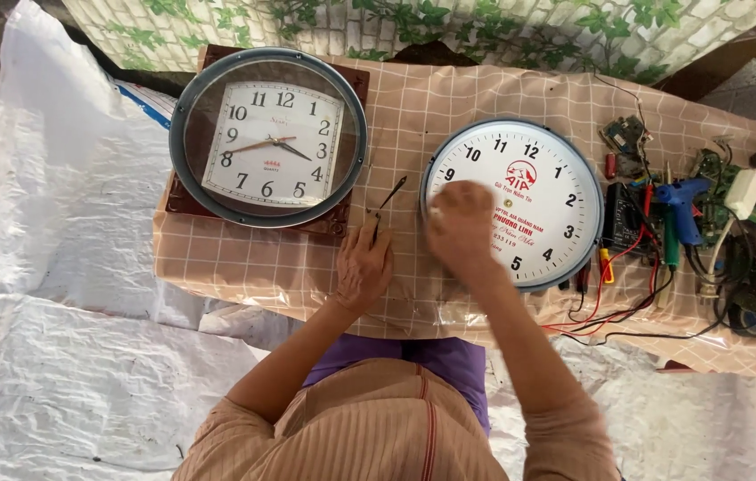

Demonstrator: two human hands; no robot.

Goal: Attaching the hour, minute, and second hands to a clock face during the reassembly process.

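Lying face-up on the checked tabletop (485, 98), a round white clock face (520, 200) without hands sits under the right hand (460, 223), whose fingers curl over its left-centre, seemingly pressing or wiping; motion blur hides any grip. Steady, light pressure would likely serve best. Just left, the left hand (362, 267) pinches thin black clock hands (387, 200), clear of the dial's rim.

My counter (413, 98) wears a checked cloth. On it lie a brown board (342, 78) under the grey clock (268, 136), a white clock face (520, 200), loose clock hands (388, 198), a blue glue gun (682, 207) and tangled wires (627, 307).
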